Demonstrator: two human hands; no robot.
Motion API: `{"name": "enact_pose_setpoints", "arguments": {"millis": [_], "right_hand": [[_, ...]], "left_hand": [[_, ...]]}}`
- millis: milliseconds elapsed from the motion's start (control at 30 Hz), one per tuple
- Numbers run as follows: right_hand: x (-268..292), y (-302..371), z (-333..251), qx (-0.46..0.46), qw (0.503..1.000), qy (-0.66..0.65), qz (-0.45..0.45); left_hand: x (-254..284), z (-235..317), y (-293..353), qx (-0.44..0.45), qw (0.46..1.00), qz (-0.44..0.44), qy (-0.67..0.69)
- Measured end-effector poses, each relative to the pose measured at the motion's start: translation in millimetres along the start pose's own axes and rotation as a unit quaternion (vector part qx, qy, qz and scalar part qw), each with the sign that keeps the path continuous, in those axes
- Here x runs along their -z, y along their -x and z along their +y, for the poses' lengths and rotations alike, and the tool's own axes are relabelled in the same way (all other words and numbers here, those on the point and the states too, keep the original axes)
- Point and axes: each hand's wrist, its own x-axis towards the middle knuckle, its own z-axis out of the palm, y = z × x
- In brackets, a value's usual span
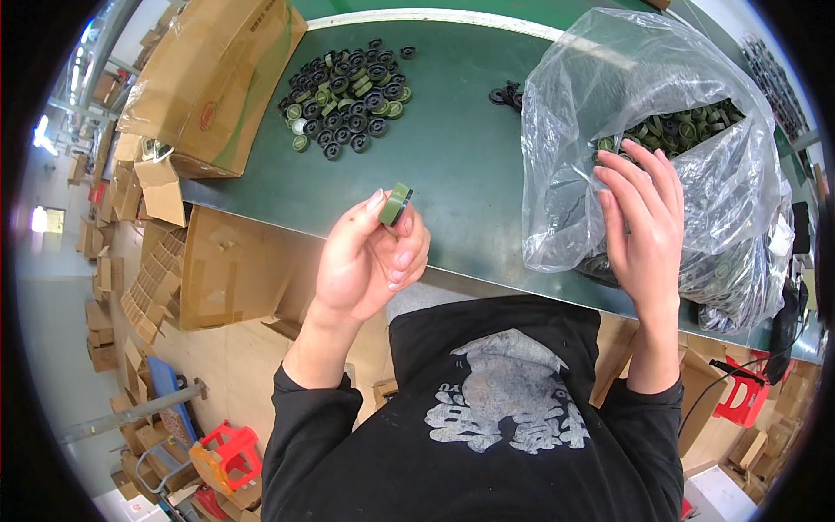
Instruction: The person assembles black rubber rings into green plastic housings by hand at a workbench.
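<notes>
Between the thumb and fingers of my left hand (370,252) is a small round green and black plastic part (396,205), raised above the table's front edge. My right hand (642,204) has its fingers stretched out over the mouth of a large clear plastic bag (565,174). Nothing shows in that hand. Many similar green and black round parts (683,130) fill the bag. On the table, beyond my left hand, lies a loose pile of the same kind of parts (348,96), some black side up, others green.
The green table (461,113) runs across in front of me. At its left end stands a tall cardboard box (209,87). A few black pieces (504,94) lie beside the bag. Below are an open carton (230,270) and red plastic stools (233,457) on the floor.
</notes>
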Motion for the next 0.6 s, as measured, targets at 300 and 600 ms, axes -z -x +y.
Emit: {"name": "enact_pose_setpoints", "arguments": {"millis": [300, 600], "right_hand": [[4, 16, 24, -0.066, 0.996, -0.038, -0.043], [4, 13, 32, -0.077, 0.99, 0.036, -0.116]], "left_hand": [[62, 53, -66, -0.365, 0.429, 0.229, -0.794], [128, 82, -94, -0.246, 0.33, 0.226, -0.883]]}}
